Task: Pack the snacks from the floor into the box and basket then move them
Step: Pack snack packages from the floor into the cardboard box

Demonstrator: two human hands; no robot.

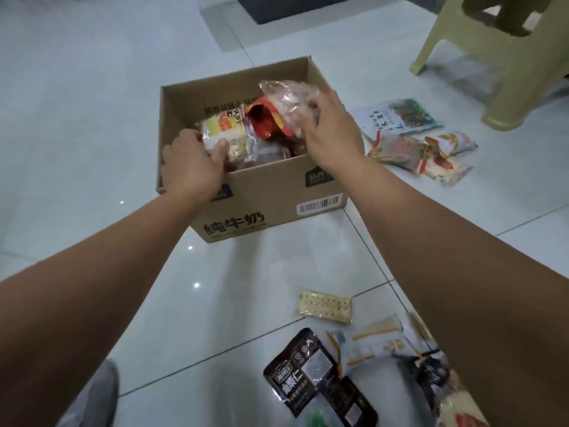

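left hand: the left hand is curled round a yellow-and-white packet at the near left corner of the cardboard box, fingers wrapped over it and clamped on
right hand: the right hand pinches a crinkly clear bag, fingertips bunched together on the plastic, held over the box's right side, bag not down inside yet
box: sits on the tiled floor with its top open, already pretty stuffed, a red packet pokes up between the two hands
basket: not in view, can't say where it is
left to pack: a green-and-white packet and a small pile of wrappers just right of the box, near a plastic stool; a cracker pack, a dark pouch and a white-orange packet lie nearer the person, well apart from the box
progress: I'd guess around halfway, plenty lying loose
risk 1: box looks full near the top, so shoving the clear bag in could pop the red or yellow packet out over the rim
risk 2: thin plastic held by a pinch, could slip or tear if pushed hard, and the contents might get crushed
risk 3: crackers probably break under heavier stuff, better on top
risk 4: overfilled open box, things may spill once it gets moved
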